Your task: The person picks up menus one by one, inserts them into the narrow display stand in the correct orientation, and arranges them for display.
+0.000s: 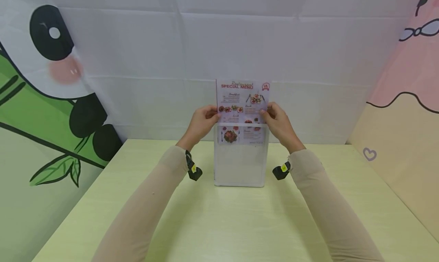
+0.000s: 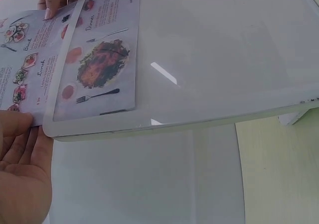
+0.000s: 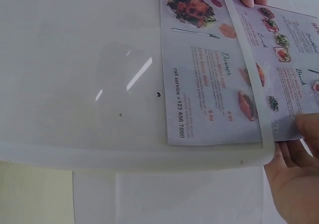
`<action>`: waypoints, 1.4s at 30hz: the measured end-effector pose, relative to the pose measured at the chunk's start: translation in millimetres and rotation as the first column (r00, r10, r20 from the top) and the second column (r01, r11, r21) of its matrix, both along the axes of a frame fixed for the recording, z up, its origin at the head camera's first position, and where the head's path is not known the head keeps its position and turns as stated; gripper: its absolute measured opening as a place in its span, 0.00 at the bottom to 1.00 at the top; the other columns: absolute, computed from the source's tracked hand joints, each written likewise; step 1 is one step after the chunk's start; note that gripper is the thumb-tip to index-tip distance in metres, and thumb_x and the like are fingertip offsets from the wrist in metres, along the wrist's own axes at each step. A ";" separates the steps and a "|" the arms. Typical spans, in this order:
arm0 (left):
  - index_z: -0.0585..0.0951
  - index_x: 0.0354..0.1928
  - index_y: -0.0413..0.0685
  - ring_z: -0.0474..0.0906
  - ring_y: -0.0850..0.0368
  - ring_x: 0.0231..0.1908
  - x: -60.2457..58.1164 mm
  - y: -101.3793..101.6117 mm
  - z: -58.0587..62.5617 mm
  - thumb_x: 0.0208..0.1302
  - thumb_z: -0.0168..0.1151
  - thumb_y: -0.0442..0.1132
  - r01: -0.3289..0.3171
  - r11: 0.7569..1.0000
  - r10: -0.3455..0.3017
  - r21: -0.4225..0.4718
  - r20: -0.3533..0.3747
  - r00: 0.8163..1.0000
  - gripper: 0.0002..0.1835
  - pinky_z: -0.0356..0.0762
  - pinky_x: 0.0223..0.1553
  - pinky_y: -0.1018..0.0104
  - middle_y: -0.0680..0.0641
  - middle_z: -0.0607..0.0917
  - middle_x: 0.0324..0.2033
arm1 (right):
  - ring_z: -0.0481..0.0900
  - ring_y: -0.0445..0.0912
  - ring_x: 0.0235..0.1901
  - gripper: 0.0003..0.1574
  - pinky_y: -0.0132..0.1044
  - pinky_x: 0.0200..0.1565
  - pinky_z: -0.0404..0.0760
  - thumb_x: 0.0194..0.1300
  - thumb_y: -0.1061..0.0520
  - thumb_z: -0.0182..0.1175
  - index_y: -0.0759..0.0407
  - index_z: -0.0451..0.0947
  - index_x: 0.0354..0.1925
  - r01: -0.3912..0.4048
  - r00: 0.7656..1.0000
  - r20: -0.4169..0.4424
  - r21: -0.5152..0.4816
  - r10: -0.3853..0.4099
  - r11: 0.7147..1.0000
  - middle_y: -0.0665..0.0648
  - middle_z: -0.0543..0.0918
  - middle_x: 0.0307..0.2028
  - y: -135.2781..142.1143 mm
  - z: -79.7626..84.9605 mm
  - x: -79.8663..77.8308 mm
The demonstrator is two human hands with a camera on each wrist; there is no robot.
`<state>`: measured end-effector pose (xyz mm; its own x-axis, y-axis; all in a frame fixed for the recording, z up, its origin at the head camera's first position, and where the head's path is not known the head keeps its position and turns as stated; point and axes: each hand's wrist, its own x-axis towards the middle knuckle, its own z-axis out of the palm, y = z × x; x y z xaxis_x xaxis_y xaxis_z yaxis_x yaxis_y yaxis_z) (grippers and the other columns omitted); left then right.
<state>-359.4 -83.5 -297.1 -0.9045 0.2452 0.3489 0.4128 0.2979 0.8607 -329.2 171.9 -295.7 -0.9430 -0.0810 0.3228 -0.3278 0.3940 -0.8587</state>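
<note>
Pale yellow table [image 1: 226,224], creased white backdrop [image 1: 240,44] — painted leaf [image 1: 56,172], purple heart [image 1: 369,154]

Left hand [image 1: 200,124] and right hand [image 1: 281,125] pinch opposite side edges of printed menu [image 1: 236,100]. Menu's lower part inside clear holder [image 1: 240,166], upper part above it. Holder on pale surface [image 1: 223,224], creased white sheet [image 1: 233,44] behind.

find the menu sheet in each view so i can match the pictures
Head: the menu sheet is just right of centre.
Left wrist: upper left, running off the left edge.
Right wrist: upper right, running off the right edge.
Shared landmark: the large printed dish on the sheet, seen through the clear holder.
</note>
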 end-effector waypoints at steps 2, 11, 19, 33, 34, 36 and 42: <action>0.78 0.54 0.38 0.80 0.48 0.51 -0.1 0.0 -0.3 0.69 0.55 0.33 -0.001 1.000 0.001 -0.003 -0.002 1.000 0.14 0.77 0.55 0.57 0.39 0.82 0.49 | 0.74 0.53 0.53 0.20 0.47 0.58 0.72 0.75 0.51 0.48 0.63 0.66 0.57 0.002 1.000 0.000 0.000 -0.002 1.000 0.64 0.76 0.55 -0.4 0.1 0.3; 0.77 0.55 0.38 0.80 0.47 0.51 2.0 -0.4 0.4 0.69 0.56 0.34 0.005 1.000 -0.005 -0.007 -0.009 1.000 0.15 0.76 0.56 0.56 0.39 0.83 0.49 | 0.74 0.53 0.51 0.17 0.46 0.57 0.72 0.74 0.55 0.49 0.66 0.68 0.54 0.034 0.999 0.018 0.023 -0.034 0.999 0.64 0.76 0.52 -1.6 0.4 0.4; 0.77 0.55 0.37 0.80 0.47 0.52 2.6 -0.1 0.7 0.69 0.56 0.34 0.008 1.000 -0.008 -0.005 -0.010 1.000 0.15 0.76 0.57 0.56 0.39 0.83 0.49 | 0.75 0.54 0.54 0.19 0.47 0.59 0.72 0.73 0.54 0.51 0.65 0.69 0.55 0.033 0.999 0.018 0.016 -0.033 0.999 0.64 0.76 0.53 -1.1 -0.9 -1.0; 0.77 0.55 0.38 0.80 0.47 0.51 1.8 -1.2 0.5 0.69 0.56 0.33 0.005 1.000 -0.005 -0.002 -0.001 1.000 0.14 0.77 0.56 0.56 0.39 0.82 0.49 | 0.75 0.54 0.50 0.20 0.45 0.53 0.74 0.76 0.50 0.44 0.64 0.64 0.56 0.022 0.999 -0.026 0.006 -0.022 1.000 0.66 0.77 0.52 -2.3 -0.9 -0.3; 0.77 0.55 0.38 0.80 0.47 0.51 1.7 -1.1 0.3 0.68 0.56 0.33 0.004 1.000 -0.004 -0.001 0.001 1.000 0.15 0.77 0.56 0.56 0.39 0.82 0.49 | 0.75 0.53 0.50 0.20 0.44 0.53 0.74 0.76 0.50 0.44 0.64 0.64 0.55 0.023 0.999 -0.025 0.006 -0.023 1.000 0.66 0.77 0.52 -2.3 -0.7 -0.2; 0.77 0.55 0.38 0.80 0.47 0.51 1.5 -0.9 0.1 0.68 0.56 0.33 0.004 1.000 -0.004 0.003 0.003 1.000 0.15 0.77 0.56 0.56 0.39 0.82 0.49 | 0.75 0.53 0.49 0.20 0.43 0.53 0.74 0.76 0.50 0.44 0.64 0.64 0.55 0.025 0.999 -0.022 0.008 -0.025 1.000 0.66 0.77 0.52 -2.5 -0.6 0.0; 0.77 0.55 0.38 0.80 0.48 0.51 2.0 -0.1 -1.4 0.68 0.57 0.34 -0.005 1.000 0.005 0.021 -0.001 1.000 0.15 0.76 0.57 0.57 0.40 0.82 0.49 | 0.74 0.51 0.48 0.18 0.40 0.50 0.73 0.76 0.52 0.45 0.65 0.65 0.53 0.034 0.999 -0.020 0.008 -0.034 0.999 0.64 0.77 0.51 -2.9 -0.7 0.4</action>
<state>-357.4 -83.6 -298.6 -0.9053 0.2334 0.3549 0.4123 0.2822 0.8662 -328.8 169.1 -296.4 -0.9387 -0.0522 0.3407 -0.3309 0.4126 -0.8487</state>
